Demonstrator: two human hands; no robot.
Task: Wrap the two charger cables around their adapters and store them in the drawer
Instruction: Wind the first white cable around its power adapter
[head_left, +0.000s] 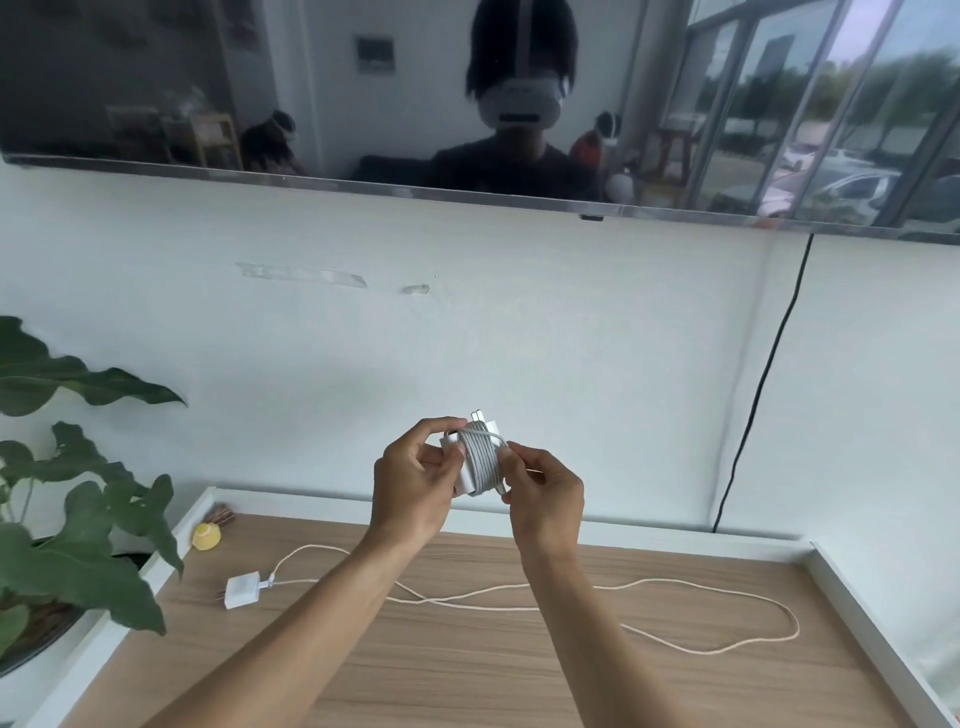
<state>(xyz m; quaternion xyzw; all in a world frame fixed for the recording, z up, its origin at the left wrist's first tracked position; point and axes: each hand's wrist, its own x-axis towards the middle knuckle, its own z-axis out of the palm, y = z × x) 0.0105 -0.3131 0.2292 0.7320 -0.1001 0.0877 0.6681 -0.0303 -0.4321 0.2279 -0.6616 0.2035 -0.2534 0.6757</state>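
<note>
My left hand (413, 480) grips a white adapter (479, 457) held up above the cabinet top, its prongs pointing up. A grey-white cable is wound in many turns around it. My right hand (543, 499) pinches the cable's loose end at the lower right of the coil. A second white adapter (242, 590) lies on the wooden top (467, 675) at the left, and its cream cable (675, 592) trails loose across the surface to the right. No drawer is in view.
A white raised rim (857, 613) borders the wooden top. A potted plant (67, 519) stands at the left, with a small yellow object (206, 536) near it. A black cord (758, 395) hangs down the wall from a dark wall-mounted screen (311, 88).
</note>
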